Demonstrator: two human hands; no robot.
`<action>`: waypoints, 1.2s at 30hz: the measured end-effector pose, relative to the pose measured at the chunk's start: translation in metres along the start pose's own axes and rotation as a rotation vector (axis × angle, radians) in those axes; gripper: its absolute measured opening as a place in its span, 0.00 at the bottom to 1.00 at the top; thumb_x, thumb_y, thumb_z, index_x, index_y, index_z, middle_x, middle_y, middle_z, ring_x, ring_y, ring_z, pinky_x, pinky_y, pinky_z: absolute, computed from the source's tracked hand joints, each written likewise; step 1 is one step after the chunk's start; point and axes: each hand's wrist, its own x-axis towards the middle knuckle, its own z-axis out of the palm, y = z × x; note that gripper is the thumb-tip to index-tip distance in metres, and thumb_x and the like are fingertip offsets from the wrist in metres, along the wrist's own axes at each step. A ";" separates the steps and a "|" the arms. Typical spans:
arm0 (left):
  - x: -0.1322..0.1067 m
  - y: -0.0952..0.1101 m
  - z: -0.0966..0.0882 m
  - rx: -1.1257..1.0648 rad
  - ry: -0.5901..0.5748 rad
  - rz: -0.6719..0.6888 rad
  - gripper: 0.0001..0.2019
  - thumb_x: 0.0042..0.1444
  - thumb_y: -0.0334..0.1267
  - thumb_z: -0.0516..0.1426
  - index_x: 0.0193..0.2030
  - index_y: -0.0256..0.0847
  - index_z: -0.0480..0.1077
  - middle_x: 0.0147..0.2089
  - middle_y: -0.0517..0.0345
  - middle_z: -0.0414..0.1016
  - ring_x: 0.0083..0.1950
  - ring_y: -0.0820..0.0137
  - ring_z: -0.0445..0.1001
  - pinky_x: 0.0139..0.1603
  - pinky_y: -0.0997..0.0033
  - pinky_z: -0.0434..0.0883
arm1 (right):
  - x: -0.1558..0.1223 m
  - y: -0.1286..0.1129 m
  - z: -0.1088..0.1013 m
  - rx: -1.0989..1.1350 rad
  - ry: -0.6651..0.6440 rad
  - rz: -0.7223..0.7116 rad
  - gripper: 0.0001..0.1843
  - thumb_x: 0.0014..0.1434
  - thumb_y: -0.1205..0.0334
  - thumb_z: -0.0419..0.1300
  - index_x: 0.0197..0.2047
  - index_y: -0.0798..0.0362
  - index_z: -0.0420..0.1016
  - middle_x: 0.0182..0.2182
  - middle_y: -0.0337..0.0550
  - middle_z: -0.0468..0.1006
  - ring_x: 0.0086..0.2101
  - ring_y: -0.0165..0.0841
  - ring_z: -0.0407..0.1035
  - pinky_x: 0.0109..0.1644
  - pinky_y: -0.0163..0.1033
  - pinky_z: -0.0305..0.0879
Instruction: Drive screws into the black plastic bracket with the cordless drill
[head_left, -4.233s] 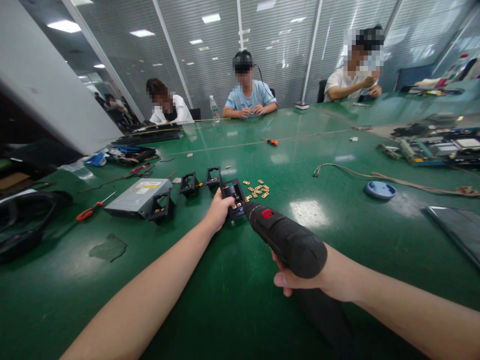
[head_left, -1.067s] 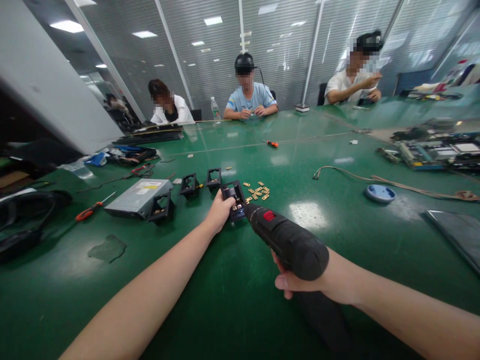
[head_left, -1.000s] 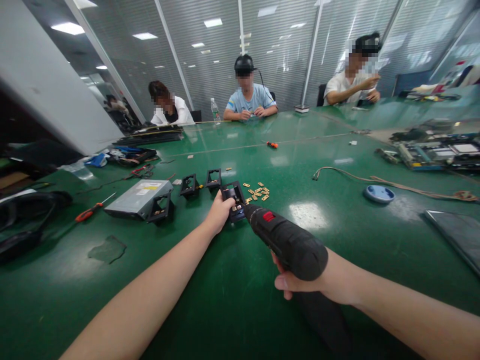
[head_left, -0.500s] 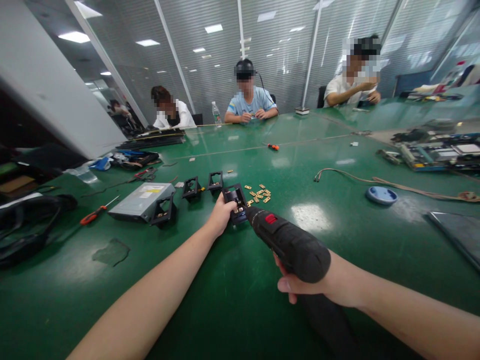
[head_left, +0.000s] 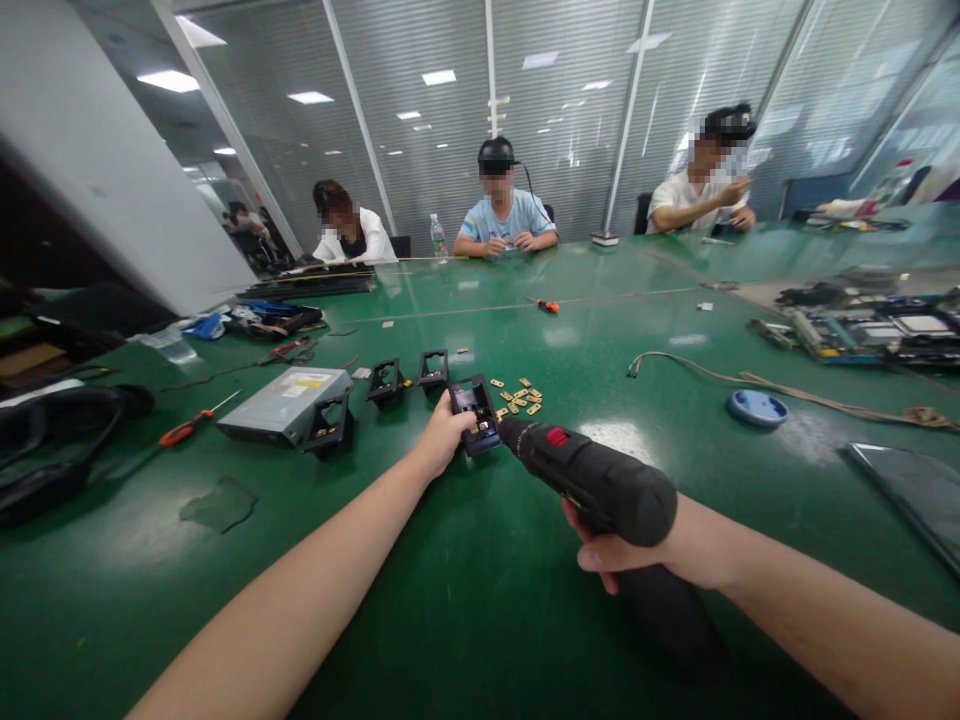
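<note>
Ceiling lights (head_left: 169,81) glow at far left; white glare marks the table (head_left: 442,590) beside the drill (head_left: 600,480). The near side is dimmer, the picture's edges stretched and soft.

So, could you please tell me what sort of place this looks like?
Probably an office room used as an electronics workshop: a power drill and what look like circuit boards are out, with a glass partition behind.

No lettering is legible (label (head_left: 301,386) on the silver box (head_left: 274,408) included).

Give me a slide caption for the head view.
Left hand grips a black frame, right hand holds a drill, with gold-coloured plates close by.
</note>
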 end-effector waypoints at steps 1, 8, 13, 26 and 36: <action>0.000 0.001 0.000 -0.002 -0.003 -0.001 0.26 0.34 0.31 0.60 0.46 0.44 0.68 0.38 0.62 0.76 0.40 0.65 0.75 0.43 0.63 0.74 | 0.000 -0.002 -0.002 0.013 0.002 0.021 0.27 0.49 0.52 0.82 0.45 0.54 0.77 0.28 0.35 0.75 0.23 0.31 0.75 0.27 0.36 0.74; -0.004 0.009 -0.003 -0.024 -0.115 -0.051 0.30 0.33 0.28 0.63 0.49 0.44 0.66 0.39 0.62 0.77 0.41 0.64 0.78 0.47 0.60 0.75 | 0.000 -0.008 0.000 0.063 -0.038 0.085 0.26 0.47 0.58 0.83 0.42 0.55 0.76 0.28 0.35 0.76 0.25 0.32 0.76 0.28 0.35 0.73; -0.005 0.012 -0.006 -0.031 -0.166 -0.068 0.33 0.34 0.28 0.65 0.51 0.44 0.65 0.42 0.60 0.79 0.43 0.63 0.81 0.53 0.54 0.75 | 0.003 -0.004 -0.001 0.065 -0.041 0.098 0.23 0.46 0.59 0.83 0.34 0.56 0.73 0.28 0.37 0.78 0.24 0.32 0.77 0.27 0.34 0.72; -0.005 0.013 -0.007 0.035 -0.152 -0.038 0.32 0.35 0.31 0.69 0.51 0.43 0.67 0.44 0.58 0.80 0.45 0.63 0.80 0.59 0.50 0.74 | 0.003 -0.012 0.005 0.086 -0.034 0.089 0.23 0.45 0.58 0.84 0.37 0.56 0.77 0.27 0.37 0.77 0.25 0.32 0.76 0.27 0.34 0.72; -0.001 0.012 -0.007 -0.104 -0.119 -0.131 0.27 0.38 0.34 0.64 0.50 0.45 0.68 0.41 0.60 0.79 0.41 0.64 0.80 0.47 0.60 0.76 | 0.003 -0.012 0.008 0.130 -0.003 0.065 0.25 0.45 0.60 0.84 0.36 0.55 0.74 0.28 0.35 0.75 0.25 0.32 0.76 0.28 0.35 0.71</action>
